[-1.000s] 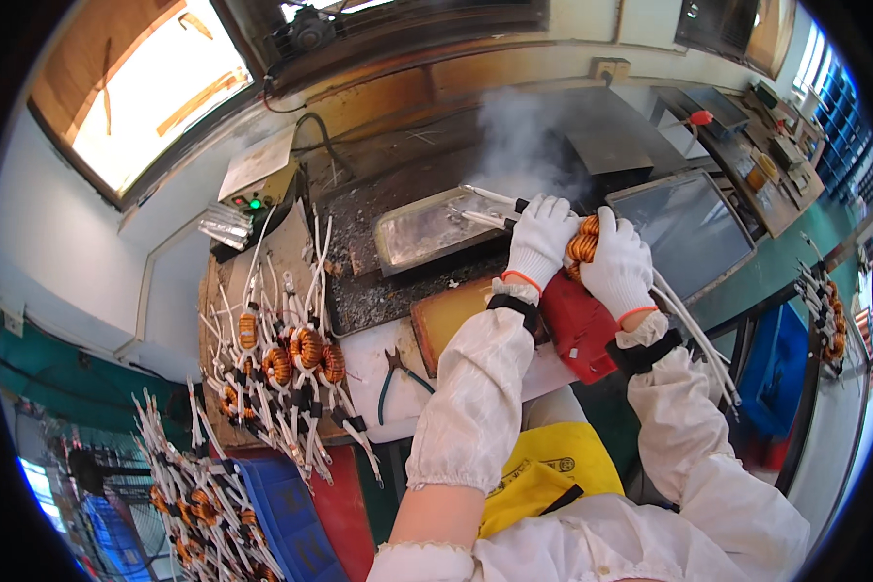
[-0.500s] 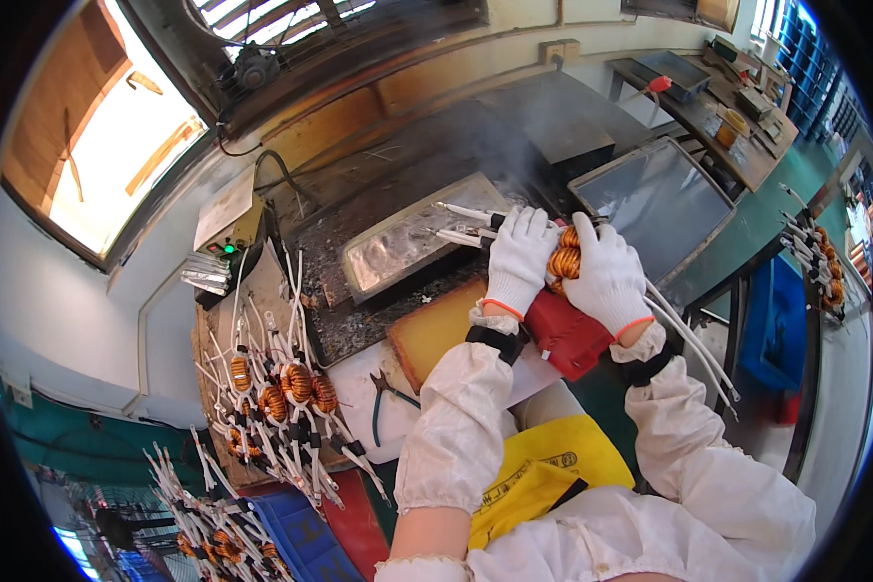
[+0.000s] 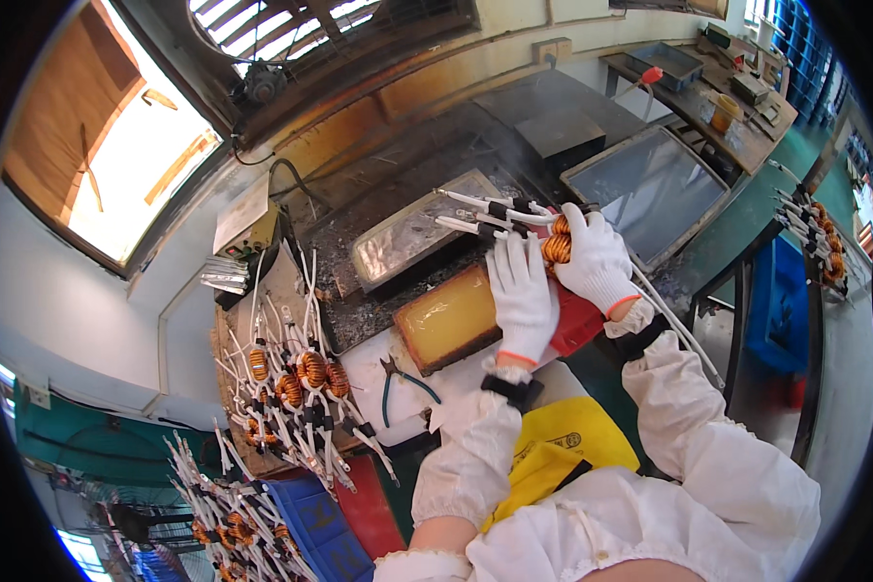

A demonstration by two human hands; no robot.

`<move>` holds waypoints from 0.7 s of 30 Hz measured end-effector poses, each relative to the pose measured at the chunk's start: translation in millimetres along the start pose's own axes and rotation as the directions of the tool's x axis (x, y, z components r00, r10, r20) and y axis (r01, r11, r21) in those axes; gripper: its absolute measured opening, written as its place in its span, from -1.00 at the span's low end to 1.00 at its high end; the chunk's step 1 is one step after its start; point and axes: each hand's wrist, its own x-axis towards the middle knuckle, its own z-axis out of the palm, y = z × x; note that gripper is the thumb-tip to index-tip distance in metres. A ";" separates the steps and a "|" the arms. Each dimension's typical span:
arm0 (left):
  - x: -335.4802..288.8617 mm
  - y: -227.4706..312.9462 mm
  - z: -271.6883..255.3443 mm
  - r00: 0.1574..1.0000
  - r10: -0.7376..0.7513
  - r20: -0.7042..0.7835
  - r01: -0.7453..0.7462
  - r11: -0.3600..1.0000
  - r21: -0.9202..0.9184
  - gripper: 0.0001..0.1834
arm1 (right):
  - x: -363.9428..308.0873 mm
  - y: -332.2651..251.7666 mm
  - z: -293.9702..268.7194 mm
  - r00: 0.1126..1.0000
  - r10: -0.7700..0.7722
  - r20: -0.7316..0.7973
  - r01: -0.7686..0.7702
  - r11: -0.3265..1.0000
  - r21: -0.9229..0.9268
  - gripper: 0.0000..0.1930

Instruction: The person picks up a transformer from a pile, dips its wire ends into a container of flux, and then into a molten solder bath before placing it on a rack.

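My gloved right hand grips a copper-wound toroid coil, its fingers wrapped over the far side. White leads with black sleeves stick out leftward from the coil, their bare ends over the silvery metal bath; other long white leads trail down to the right. Just nearer than the coil, my gloved left hand has its fingers stretched out flat and holds nothing. Left of that hand sits a rectangular block of amber, glossy material in a dark-edged tray. A red object lies partly hidden under both hands.
Green-handled pliers lie on a white sheet. Several coils with leads are heaped at left, with more by a blue bin. A glass-topped frame stands at right, beyond it a blue tray. Thin smoke hangs over the bench.
My left hand has come off the leads and moved nearer, its fingers now straight. My right hand keeps the coil, shifted slightly left. The whole view has tilted a little.
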 end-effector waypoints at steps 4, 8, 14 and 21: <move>-49.4 20.0 -9.3 0.983 -0.074 0.170 0.098 0.986 -0.132 -0.41 | -13.2 -1.8 -1.2 1.000 0.009 -0.028 -0.008 0.999 0.041 -0.24; -70.9 37.9 -17.3 0.949 0.093 0.303 -0.038 0.982 -0.184 -0.40 | -25.6 12.2 2.0 0.991 0.058 -0.118 -0.042 0.989 0.140 -0.24; -77.8 38.4 -9.8 0.950 0.102 0.294 -0.074 0.992 -0.106 -0.42 | -49.1 24.0 18.4 0.914 0.144 -0.380 -0.001 0.937 0.351 -0.22; -84.8 41.0 -8.5 0.951 0.098 0.293 -0.067 0.991 -0.113 -0.45 | -62.1 26.1 28.3 0.871 0.154 -0.466 0.028 0.932 0.361 -0.20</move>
